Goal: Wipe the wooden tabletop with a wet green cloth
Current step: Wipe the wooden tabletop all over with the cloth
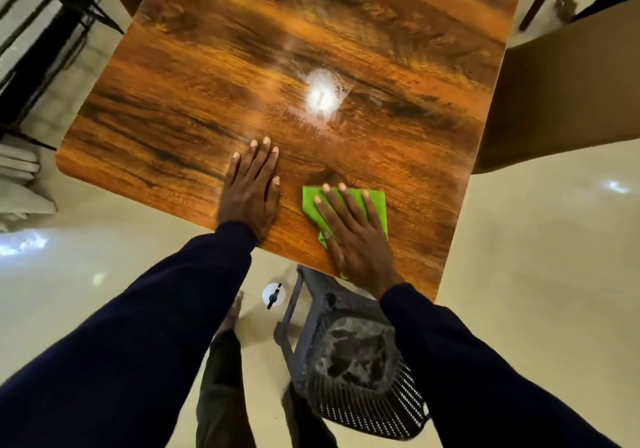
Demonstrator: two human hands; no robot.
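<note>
The wooden tabletop (214,77) fills the upper middle of the head view, glossy, with a bright lamp reflection near its centre. A folded green cloth (378,205) lies near the table's front edge. My right hand (353,231) presses flat on the cloth, fingers spread, covering most of it. My left hand (251,189) rests flat on the bare wood just left of the cloth, fingers apart and holding nothing.
A dark plastic chair (353,354) stands under the table's front edge, below my right arm. A small white spray bottle (273,295) sits on the pale floor beside it. A brown chair back (561,94) is at the right, a metal frame (69,4) at the far left.
</note>
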